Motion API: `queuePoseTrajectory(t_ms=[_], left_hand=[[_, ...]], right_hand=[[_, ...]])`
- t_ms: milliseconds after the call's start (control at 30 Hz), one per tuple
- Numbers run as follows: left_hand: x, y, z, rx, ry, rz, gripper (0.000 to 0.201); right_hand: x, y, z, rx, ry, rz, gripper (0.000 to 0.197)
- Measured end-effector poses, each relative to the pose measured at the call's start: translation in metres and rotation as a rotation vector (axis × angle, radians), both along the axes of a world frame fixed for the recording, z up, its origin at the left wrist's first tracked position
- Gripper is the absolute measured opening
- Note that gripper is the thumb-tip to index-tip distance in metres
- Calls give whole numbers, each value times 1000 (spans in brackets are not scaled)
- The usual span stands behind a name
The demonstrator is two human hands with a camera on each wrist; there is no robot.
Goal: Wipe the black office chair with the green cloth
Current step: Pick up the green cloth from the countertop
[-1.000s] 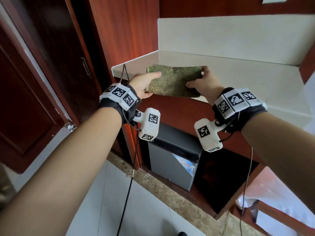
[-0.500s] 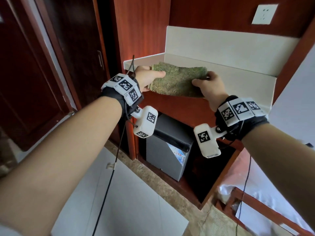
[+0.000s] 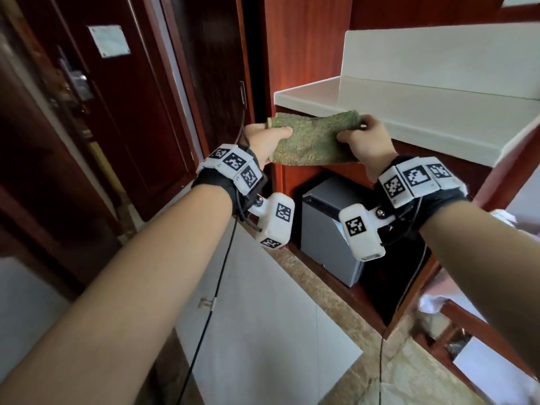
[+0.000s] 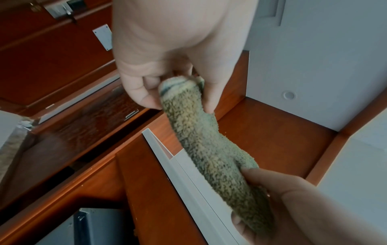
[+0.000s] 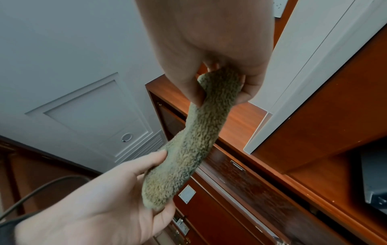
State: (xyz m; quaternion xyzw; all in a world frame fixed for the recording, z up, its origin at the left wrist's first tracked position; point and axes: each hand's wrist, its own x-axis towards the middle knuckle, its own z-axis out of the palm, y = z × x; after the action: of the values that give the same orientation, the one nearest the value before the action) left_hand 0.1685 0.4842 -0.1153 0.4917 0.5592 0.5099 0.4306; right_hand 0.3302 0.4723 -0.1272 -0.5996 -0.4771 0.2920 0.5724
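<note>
Cloth: the green cloth (image 3: 314, 138) is stretched in the air between both hands, just in front of the white surface's (image 3: 423, 118) front edge and apart from it. The left hand (image 3: 264, 140) pinches its left end between thumb and fingers; the right hand (image 3: 363, 141) clamps the right end the same way. Below the surface sits a grey box (image 3: 327, 229) in a wooden recess.
</note>
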Motion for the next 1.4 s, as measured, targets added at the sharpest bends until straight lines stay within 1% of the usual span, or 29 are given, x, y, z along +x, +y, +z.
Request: queuePoseTrajectory(t_ms=[167,267,300,367,400,433,500,567,700,800,833,900,967,1033,1067,1100,1133,1200,1233,1300,1400], left_hand=[[-10,-35,1,11,-56,62,18],[-9,-58,-1,17,-116,44,12],[-9,-65,-4,2,-145,30,18],[-8,-70,-14,-13,-200,6,60],[-9,-77,-18,-18,-209,-11,74],[-9,-88,-19,-18,-223,-29,76],[-11,-123,-15,-20,-239,-51,62],[-16,-170,-8,-17,-233,-67,53],[-26,-242,-9,-5,-174,-124,51],[-33,-282,-9,-15,-132,-174,48],[-35,-293,-8,-20,-125,-194,40],[-40,-313,-5,-43,-123,-214,19],[-45,-330,-4,-65,-112,-227,18],[-50,-343,-5,-77,-90,-239,38],[-52,-348,-7,-84,-84,-236,45],[-53,-351,-8,-74,-79,-229,46],[-56,-354,-10,-60,-69,-221,40],[-60,-360,-13,-34,-32,-205,19],[-62,-365,-13,-20,-13,-204,12],[-66,-375,-16,-6,15,-216,9],[-75,-398,-22,42,38,-243,14]], right_hand=[[-16,-39,1,0,22,-16,43],[-21,-69,2,-13,21,-39,40],[-22,-80,2,-11,19,-50,39],[-25,-104,3,-8,11,-82,40],[-27,-117,3,-7,1,-101,40],[-28,-132,3,-4,-9,-121,40],[-32,-162,1,-6,-22,-162,41],[-37,-195,-1,-12,-33,-204,42],[-50,-265,-7,-33,-18,-258,43],[-58,-312,-7,-52,-22,-300,44],[-60,-326,-7,-53,-17,-305,45],[-64,-349,-7,-55,-14,-309,46],[-67,-366,-6,-57,-15,-308,48],[-70,-379,-7,-44,-7,-293,48],[-71,-384,-9,-38,-8,-280,48],[-73,-387,-11,-30,-13,-266,48],[-75,-390,-13,-25,-17,-247,48],[-77,-397,-19,-29,7,-214,46],[-78,-401,-21,-27,25,-204,45],[-80,-411,-25,-27,34,-195,44],[-87,-430,-27,-10,5,-192,43]])
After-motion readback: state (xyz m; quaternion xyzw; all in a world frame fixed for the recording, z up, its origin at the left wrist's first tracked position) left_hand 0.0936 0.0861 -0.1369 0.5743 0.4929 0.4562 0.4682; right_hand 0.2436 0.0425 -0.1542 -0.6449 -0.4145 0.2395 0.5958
